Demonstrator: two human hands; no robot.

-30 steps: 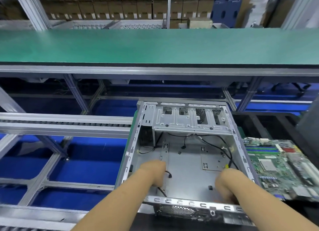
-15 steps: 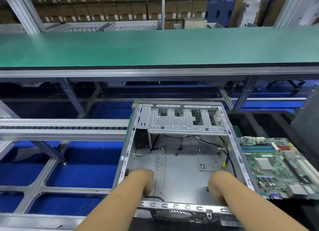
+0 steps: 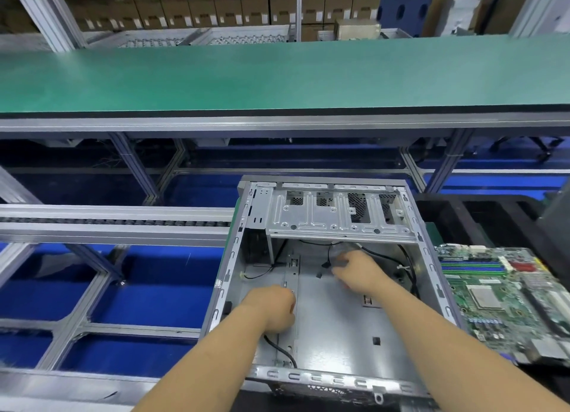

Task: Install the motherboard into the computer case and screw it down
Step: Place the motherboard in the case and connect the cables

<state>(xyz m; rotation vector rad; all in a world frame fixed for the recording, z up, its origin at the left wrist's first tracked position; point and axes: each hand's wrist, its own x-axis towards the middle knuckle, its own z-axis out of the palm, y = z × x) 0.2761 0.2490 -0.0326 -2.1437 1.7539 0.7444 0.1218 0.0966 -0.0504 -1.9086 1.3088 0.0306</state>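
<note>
An open grey computer case [image 3: 339, 377] lies on its side in front of me, its drive cage at the far end. Both my hands are inside it. My left hand [image 3: 271, 307] is curled near the left side of the case floor, and a black cable [image 3: 277, 348] runs out from under it toward the near wall. My right hand [image 3: 357, 273] reaches deeper toward the loose black cables below the drive cage; its fingers are blurred. The green motherboard [image 3: 505, 297] lies outside the case, right beside its right wall.
A long green workbench [image 3: 277, 75] spans the view behind the case. A roller conveyor rail [image 3: 114, 223] runs to the left, with open aluminium framing over blue floor below it. Black trays [image 3: 475, 217] sit behind the motherboard. Stacked cartons line the far wall.
My right hand has moved from the near right of the case floor deeper in, toward the cables under the drive cage. My left hand stayed near the left side, shifting slightly forward.
</note>
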